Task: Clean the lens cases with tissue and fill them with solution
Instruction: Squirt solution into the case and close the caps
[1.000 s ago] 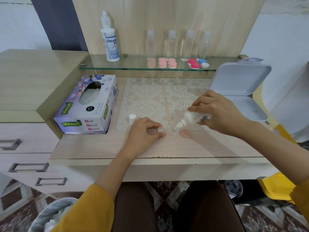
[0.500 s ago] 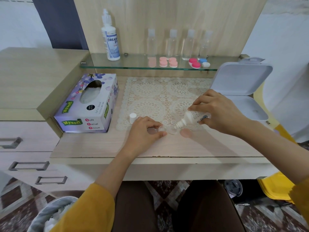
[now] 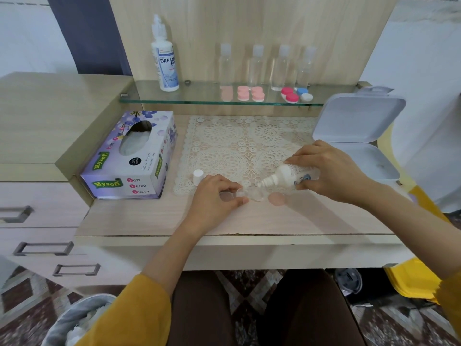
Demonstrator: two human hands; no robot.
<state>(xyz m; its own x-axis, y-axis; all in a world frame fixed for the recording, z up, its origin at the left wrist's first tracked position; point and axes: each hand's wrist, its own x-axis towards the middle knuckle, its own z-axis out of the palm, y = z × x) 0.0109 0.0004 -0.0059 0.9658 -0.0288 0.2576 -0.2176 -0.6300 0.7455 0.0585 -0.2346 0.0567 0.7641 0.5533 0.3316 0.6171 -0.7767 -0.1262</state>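
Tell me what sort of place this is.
Probably a dressing table at home: a glass shelf holding a solution bottle and lens cases, a lace mat beside a tissue box, and drawers to the left.

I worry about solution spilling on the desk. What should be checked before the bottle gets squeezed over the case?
1. Cap off: ok, the white cap stands on the desk beside the left hand.
2. Case steadied: ok, the left hand pinches the clear lens case flat on the desk.
3. Nozzle aimed: ok, the right hand tilts the small bottle, nozzle down over the case.
4. Lids off: ok, one pink lid lies beside the case, another by the left hand's fingers.
5. Fill level: cannot tell, the wells are clear and small.
6. Tissues handy: ok, the tissue box sits on the desk.
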